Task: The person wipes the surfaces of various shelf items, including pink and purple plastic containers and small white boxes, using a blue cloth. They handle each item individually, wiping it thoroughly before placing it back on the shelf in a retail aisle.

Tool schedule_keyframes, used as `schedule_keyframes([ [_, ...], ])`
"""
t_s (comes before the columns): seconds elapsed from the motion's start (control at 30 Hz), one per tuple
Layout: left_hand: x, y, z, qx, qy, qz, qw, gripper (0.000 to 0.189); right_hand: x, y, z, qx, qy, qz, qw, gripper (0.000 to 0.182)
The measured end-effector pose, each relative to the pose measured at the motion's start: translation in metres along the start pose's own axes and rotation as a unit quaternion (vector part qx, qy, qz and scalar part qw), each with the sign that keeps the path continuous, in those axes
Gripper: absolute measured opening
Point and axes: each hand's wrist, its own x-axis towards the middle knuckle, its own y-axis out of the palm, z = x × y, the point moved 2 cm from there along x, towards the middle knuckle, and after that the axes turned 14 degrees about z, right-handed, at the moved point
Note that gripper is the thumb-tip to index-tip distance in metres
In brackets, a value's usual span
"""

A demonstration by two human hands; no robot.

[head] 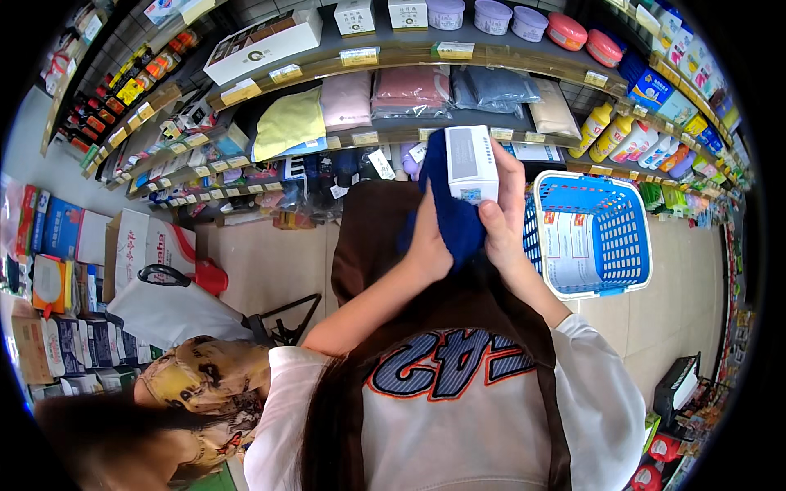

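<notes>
A small white carton [471, 161] with a grey printed panel stands between my hands, in front of the shelves. My right hand [508, 205] grips it, with the thumb at its lower corner and the fingers along its right side. My left hand [430, 236] holds a dark blue cloth [457, 224] with a scalloped edge, which lies against the carton's left side. Part of the cloth hangs over my brown apron [374, 227]. Right of my hands, a blue and white plastic shopping basket [642, 233] has printed sheets at its bottom.
Curved shelves [399, 58] hold bagged towels [411, 92], tubs and bottles [592, 129]. At left are cardboard boxes [135, 245], a grey bag [178, 310] with a black handle, and a person [209, 380] in a patterned top close beside me. A black rack [675, 386] stands at lower right.
</notes>
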Motion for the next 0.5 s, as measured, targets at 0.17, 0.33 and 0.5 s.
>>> schedule_keyframes([
  [0.17,0.013,-0.027,-0.035,0.323,0.182,-0.013,0.929,0.055,-0.018,0.001,-0.014,0.224,0.132,0.029,0.965,0.055],
  [0.33,0.02,-0.023,-0.054,0.418,0.181,0.002,0.89,0.035,-0.02,-0.001,-0.02,0.316,0.224,0.02,0.922,0.049],
  [0.5,0.017,-0.03,-0.037,0.346,0.16,-0.032,0.924,0.028,-0.02,0.007,-0.011,0.247,0.197,0.037,0.948,0.052],
])
